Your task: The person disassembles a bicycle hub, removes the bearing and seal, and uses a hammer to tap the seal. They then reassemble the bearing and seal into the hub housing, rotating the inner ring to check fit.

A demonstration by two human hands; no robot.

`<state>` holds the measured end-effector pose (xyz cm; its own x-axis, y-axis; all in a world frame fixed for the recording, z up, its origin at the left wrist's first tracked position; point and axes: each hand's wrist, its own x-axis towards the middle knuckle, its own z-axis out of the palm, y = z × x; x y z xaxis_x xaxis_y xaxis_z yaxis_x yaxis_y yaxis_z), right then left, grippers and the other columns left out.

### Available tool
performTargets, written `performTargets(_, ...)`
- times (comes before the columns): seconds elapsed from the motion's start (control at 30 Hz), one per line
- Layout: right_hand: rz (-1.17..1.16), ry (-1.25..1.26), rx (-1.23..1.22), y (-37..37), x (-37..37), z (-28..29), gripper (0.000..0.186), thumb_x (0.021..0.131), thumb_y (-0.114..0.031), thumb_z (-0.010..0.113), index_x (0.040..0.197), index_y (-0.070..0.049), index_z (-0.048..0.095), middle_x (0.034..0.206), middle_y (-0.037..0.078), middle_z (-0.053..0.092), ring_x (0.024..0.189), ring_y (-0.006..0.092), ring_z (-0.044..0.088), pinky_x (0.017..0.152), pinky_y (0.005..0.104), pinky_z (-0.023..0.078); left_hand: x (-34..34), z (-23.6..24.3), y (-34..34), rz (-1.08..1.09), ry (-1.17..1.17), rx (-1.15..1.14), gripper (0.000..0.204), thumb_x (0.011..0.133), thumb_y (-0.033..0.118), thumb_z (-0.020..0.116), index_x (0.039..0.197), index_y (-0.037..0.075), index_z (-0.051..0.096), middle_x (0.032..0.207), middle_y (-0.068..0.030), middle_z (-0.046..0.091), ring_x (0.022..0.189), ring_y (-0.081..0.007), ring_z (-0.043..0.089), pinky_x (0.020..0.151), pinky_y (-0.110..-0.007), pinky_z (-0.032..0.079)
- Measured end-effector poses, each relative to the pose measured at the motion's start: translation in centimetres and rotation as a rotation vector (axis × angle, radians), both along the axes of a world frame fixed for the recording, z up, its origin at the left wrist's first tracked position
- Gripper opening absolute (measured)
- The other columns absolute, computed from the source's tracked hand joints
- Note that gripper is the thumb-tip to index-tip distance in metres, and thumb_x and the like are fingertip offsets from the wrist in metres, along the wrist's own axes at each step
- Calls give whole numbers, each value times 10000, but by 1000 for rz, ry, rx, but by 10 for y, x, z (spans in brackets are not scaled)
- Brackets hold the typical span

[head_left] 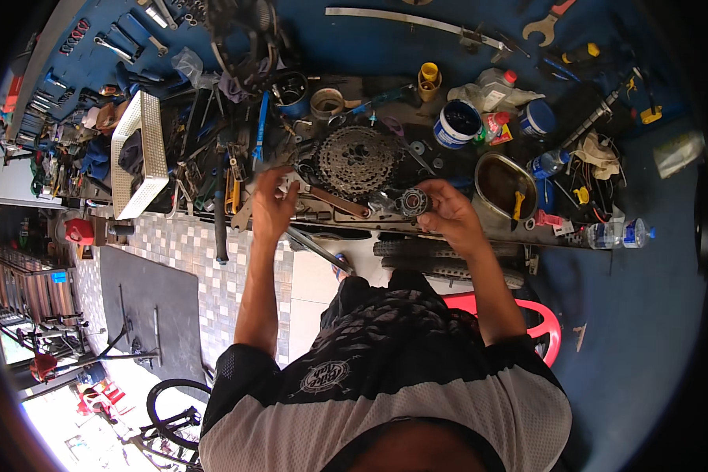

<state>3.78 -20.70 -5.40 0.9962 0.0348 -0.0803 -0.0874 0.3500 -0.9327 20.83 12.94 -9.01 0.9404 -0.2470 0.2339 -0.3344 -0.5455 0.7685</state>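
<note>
At the bench's front edge my right hand (454, 216) grips a dark round metal part (411, 202) with a ringed, bearing-like face; its exact kind is not clear. Farther left, my left hand (271, 206) has its fingers and thumb closed around the jaw end of an adjustable wrench (334, 199), whose brown handle points right, toward the round part. Just behind the wrench a large bicycle cassette (358, 160) lies flat, sprockets up. A small clear plastic bag (381, 201) sits between the wrench and the round part.
Right of my right hand stands a metal pan (505, 187) of dark liquid with a yellow-handled brush (518, 204). Behind it are a blue-and-white tub (457, 124) and bottles. A white perforated basket (140, 153) and many tools crowd the left. Bicycle tyres (448, 263) lie below the bench edge.
</note>
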Motion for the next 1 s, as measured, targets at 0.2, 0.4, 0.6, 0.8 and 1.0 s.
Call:
performTargets(0.2,30,-44,-56,-15,2,2,514,977,-61,791,1438,-28,564,1257,48,679,1139,134,636,950,297,521,-85,90,-85,-422,-40,-245,402,820,26,884,1206,85,789,1366,-157,639,1195,-301,677,939,-399,589)
performTargets(0.4,130,-25,-113,-33,2,12,432,1029,-92,751,1415,9,583,1212,53,683,1030,111,647,891,285,536,-104,93,-121,-473,-76,-232,431,796,70,920,1212,113,812,1380,-119,624,1216,-293,593,970,-410,555)
performTargets(0.6,216,31,-27,-52,-3,6,450,1052,-182,743,1421,21,583,1144,27,682,981,87,627,849,265,512,-104,86,-139,-485,-168,-141,417,789,86,929,1186,96,802,1382,-130,617,1183,-314,591,953,-405,540)
performTargets(0.8,202,-36,-155,-60,9,23,457,1044,-203,753,1413,20,600,1060,9,683,926,67,605,807,249,493,-96,90,-156,-498,-187,-144,375,797,95,928,1148,71,796,1378,-142,615,1218,-339,590,925,-408,568)
performTargets(1.0,264,23,3,-76,17,34,463,1037,-237,760,1399,15,619,1027,-4,681,900,63,595,781,237,479,-81,116,-166,-554,-289,-82,351,773,100,946,1092,65,806,1371,-142,620,1178,-321,606,885,-393,585)
